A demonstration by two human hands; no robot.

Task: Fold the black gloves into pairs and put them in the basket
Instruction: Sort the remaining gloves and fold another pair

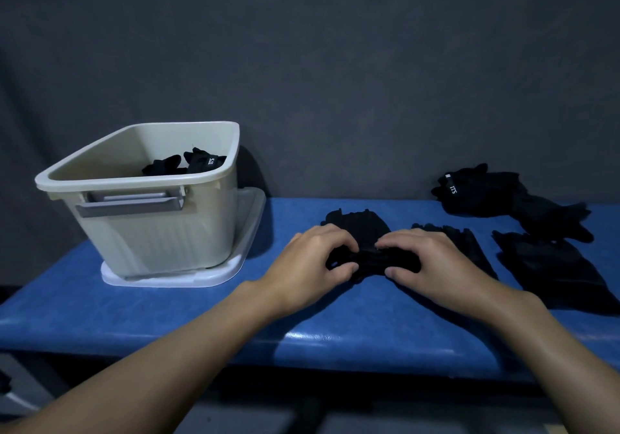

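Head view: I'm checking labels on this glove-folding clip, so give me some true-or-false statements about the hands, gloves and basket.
1. The left hand and right hand both grip one black glove on the blue table. True.
2. The beige basket stands on a white lid. True.
3. The basket holds nothing. False: black gloves lie inside it.
4. No gloves lie right of the hands. False: loose gloves lie there.
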